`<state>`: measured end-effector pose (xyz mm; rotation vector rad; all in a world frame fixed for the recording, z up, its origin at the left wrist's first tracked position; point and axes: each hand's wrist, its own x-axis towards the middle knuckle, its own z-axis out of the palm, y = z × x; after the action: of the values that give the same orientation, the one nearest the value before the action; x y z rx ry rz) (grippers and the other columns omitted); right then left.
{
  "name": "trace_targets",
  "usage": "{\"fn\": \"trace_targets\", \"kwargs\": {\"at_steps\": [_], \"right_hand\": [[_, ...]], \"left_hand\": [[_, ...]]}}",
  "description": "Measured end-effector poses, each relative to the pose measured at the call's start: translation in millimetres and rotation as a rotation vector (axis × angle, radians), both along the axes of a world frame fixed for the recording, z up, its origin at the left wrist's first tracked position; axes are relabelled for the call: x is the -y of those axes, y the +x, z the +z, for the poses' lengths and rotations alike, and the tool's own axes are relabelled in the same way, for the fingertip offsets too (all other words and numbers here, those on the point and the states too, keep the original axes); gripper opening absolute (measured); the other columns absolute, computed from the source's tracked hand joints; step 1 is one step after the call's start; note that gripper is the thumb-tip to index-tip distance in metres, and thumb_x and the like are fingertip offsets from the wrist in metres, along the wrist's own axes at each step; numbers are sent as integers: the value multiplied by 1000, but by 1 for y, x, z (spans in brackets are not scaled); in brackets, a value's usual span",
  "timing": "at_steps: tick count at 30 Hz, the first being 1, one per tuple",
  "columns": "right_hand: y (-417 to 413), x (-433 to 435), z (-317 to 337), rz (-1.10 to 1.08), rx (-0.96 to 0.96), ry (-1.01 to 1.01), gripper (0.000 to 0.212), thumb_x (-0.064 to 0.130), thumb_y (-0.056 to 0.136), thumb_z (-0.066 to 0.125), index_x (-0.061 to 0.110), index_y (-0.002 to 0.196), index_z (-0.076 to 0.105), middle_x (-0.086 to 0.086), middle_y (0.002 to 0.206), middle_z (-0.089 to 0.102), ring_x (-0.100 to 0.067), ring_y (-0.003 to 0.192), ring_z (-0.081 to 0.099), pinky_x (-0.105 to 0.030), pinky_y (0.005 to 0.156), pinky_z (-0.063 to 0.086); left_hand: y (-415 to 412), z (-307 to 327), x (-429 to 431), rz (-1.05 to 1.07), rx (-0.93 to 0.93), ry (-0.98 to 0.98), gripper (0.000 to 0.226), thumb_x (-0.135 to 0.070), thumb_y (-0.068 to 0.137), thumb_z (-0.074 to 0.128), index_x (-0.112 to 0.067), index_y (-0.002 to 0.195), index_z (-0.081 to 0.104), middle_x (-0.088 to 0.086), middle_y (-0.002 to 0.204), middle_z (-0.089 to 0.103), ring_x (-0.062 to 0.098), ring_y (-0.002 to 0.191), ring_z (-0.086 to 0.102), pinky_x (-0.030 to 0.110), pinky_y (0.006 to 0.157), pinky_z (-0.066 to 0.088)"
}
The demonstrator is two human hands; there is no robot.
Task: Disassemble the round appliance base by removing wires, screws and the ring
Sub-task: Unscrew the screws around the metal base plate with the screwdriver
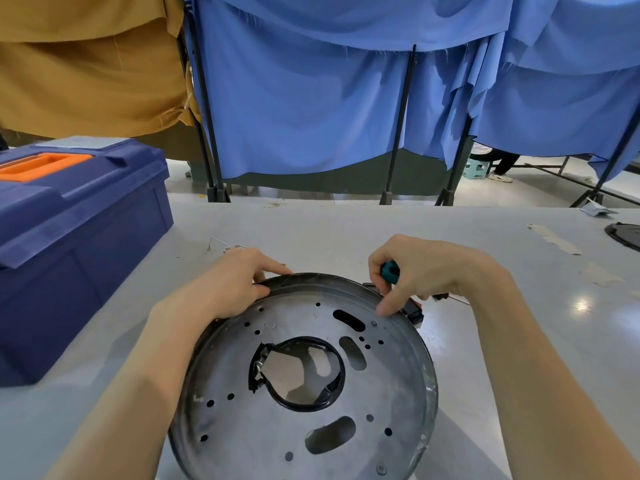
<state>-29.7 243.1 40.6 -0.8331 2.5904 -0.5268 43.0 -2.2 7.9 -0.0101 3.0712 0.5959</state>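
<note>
The round appliance base, a grey metal disc with several holes, slots and a torn black-edged centre opening, is tilted up toward me on the table. A dark ring runs round its rim. My left hand pinches the ring at the far left of the rim. My right hand grips a screwdriver with a teal handle, its shaft pointing right, while a finger touches the rim at the far right beside a black part. A screw sits near the disc's lower edge.
A blue toolbox with an orange handle stands on the left of the grey table. Loose wire and small parts lie beyond my left hand. A dark round part sits at the table's right edge. Blue and tan curtains hang behind.
</note>
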Motion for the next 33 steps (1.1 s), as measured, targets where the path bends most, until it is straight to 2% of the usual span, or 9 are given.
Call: {"fn": "trace_targets", "kwargs": {"at_steps": [5, 9, 14, 17, 20, 23, 25, 28, 33], "right_hand": [[-1, 3, -1, -6, -18, 7, 24, 1, 72, 78, 16, 69, 59, -8, 74, 61, -20, 52, 50, -26, 49, 45], [-2, 14, -11, -6, -163, -112, 19, 1, 74, 76, 11, 74, 60, -5, 78, 62, -18, 65, 53, -31, 60, 51], [-2, 6, -6, -32, -94, -47, 26, 17, 67, 86, 15, 72, 60, -2, 70, 60, -15, 56, 48, -26, 51, 44], [-2, -1, -3, -39, -91, 78, 25, 3, 69, 79, 18, 66, 59, -3, 70, 61, -17, 53, 48, -21, 42, 41], [-3, 3, -5, -26, -98, 34, 25, -3, 71, 75, 17, 68, 60, -7, 77, 64, -18, 55, 51, -26, 44, 46], [-2, 11, -9, -5, -108, -78, 21, 0, 73, 76, 15, 72, 61, -7, 80, 65, -19, 62, 53, -29, 56, 48], [-1, 15, -11, 4, -136, -154, 17, 7, 74, 78, 13, 77, 63, -3, 81, 65, -16, 68, 57, -27, 61, 50], [-1, 13, -6, -30, -253, -276, 8, 7, 83, 68, 14, 87, 65, -4, 90, 66, -22, 83, 63, -38, 79, 56], [2, 13, 9, -154, -499, -732, 27, 3, 96, 52, 12, 121, 54, -3, 91, 65, -11, 77, 66, -27, 72, 51]], "left_hand": [[0, 2, 4, 45, 74, -3, 42, -6, 89, 61, -28, 125, 62, 4, 99, 64, 19, 95, 60, 23, 82, 43], [5, 6, 9, 66, 95, -30, 14, -24, 80, 75, -22, 93, 70, -4, 85, 68, 17, 87, 64, 24, 71, 48], [3, 3, -1, -54, -5, 111, 50, -19, 90, 64, -43, 131, 52, -13, 109, 65, 10, 87, 65, 28, 91, 48], [0, 1, -3, -78, -37, 101, 45, -8, 88, 60, -39, 121, 64, -6, 111, 69, 12, 92, 65, 33, 92, 51], [0, 2, 0, -8, -35, 94, 40, -1, 81, 63, -31, 106, 73, -7, 85, 68, 6, 76, 61, 19, 72, 50], [1, 5, 3, 56, -76, 75, 9, -15, 74, 78, -23, 74, 76, -6, 69, 69, 2, 63, 59, 13, 57, 42], [0, 8, 4, 70, -130, 46, 14, -31, 70, 84, -19, 67, 76, -7, 65, 70, 4, 63, 61, 17, 58, 44], [0, 4, 0, 22, -107, 115, 34, -36, 73, 81, -30, 104, 72, -12, 85, 71, 4, 76, 65, 26, 79, 53], [-8, -13, -14, -98, -69, 192, 45, -27, 89, 66, -38, 131, 55, -8, 113, 68, 8, 96, 65, 29, 96, 49]]}}
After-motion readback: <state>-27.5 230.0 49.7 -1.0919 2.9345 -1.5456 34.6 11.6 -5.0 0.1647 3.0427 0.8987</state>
